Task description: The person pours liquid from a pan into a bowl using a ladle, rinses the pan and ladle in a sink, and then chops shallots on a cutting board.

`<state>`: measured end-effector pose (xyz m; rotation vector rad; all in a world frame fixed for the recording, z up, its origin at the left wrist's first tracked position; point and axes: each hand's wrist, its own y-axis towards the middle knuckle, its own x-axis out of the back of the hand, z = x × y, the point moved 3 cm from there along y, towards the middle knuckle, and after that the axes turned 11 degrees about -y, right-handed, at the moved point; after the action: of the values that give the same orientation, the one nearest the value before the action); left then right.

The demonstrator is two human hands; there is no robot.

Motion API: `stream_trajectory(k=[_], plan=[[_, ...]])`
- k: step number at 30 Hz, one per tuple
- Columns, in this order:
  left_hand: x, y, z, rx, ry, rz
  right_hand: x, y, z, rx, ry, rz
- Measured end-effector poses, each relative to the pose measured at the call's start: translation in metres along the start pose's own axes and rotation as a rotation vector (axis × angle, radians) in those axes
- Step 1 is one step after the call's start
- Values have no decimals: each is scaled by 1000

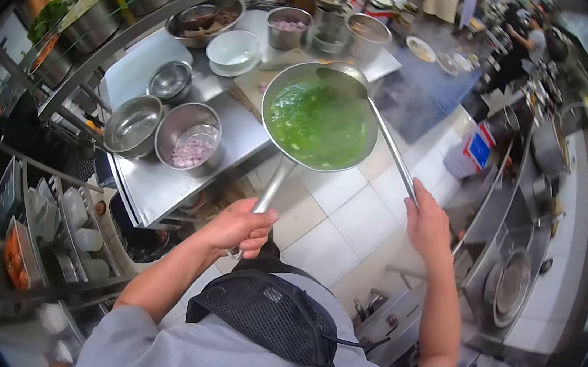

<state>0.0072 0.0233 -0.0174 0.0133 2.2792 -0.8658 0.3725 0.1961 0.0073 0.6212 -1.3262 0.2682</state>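
Note:
My left hand (240, 227) is wrapped round the metal handle of a pan (267, 117), which I hold out in front of me over the floor. Bright green liquid (322, 127) with paler bits in it fills much of the pan. In my right hand (426, 219) is the long handle of a ladle (394, 148). The ladle's bowl rests at the pan's far right rim, overlapping the green liquid. Just beyond the pan on the left is the steel worktable (151, 193).
On the worktable stand a pot of chopped pinkish pieces (191, 135), steel bowls (132, 125) and white bowls (233, 50). To the right runs a steel counter (481, 226). A white-and-red tub (465, 156) is beside it. At the far right back is another person (531, 40).

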Motion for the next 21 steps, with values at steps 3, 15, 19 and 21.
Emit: stream_trajectory(k=[3,15,19,21], plan=[[38,-2,-39,-49,-60,-64,-26,71,34,-10,-18,107],[98,22,-122,-201,-263,-254,-61,223,140,-242,992,1002],[98,28,-134,-241,-318,-294,-50,279,148,-299,1156,1219],[94,31,-136,-274,-357,-312,-47,304,147,-344,1182,1290]])
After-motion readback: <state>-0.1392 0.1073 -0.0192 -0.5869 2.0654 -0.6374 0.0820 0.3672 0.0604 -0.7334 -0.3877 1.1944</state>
